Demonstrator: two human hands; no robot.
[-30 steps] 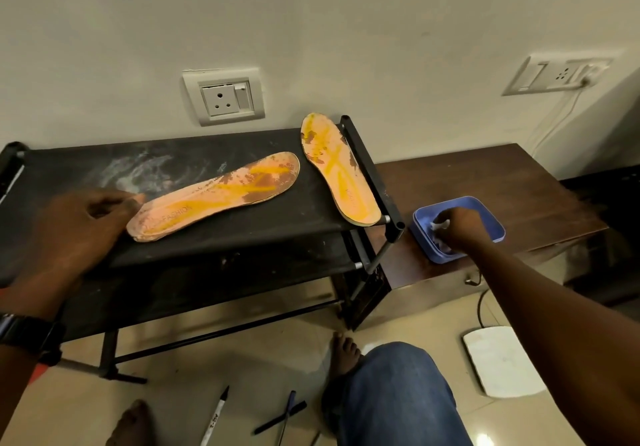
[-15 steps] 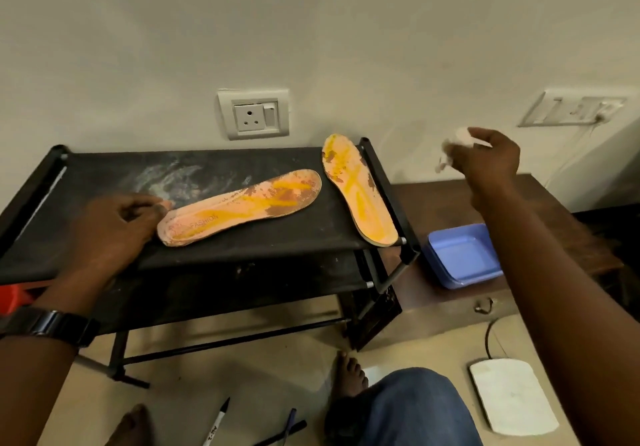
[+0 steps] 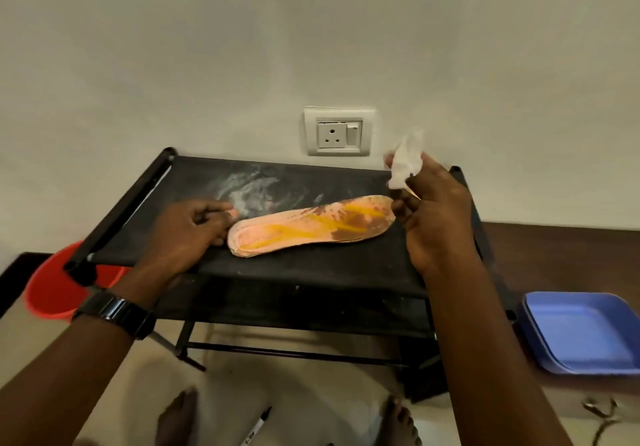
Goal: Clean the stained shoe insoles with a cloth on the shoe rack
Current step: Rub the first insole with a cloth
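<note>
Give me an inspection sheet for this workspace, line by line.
Surface: black shoe rack top, with whitish smears at its rear middle.
Job's things: one insole lies flat on the rack, yellow and brown stains on it; white cloth bunched and held above the rack, off the insole.
Clutter: blue tray at the right, red bucket at the left, marker on the floor.
Hands: left hand rests at the insole's heel end; right hand pinches the cloth.
Cables: a cable on the floor, lower right.
Surroundings: plain wall with a socket; bare feet below.
</note>
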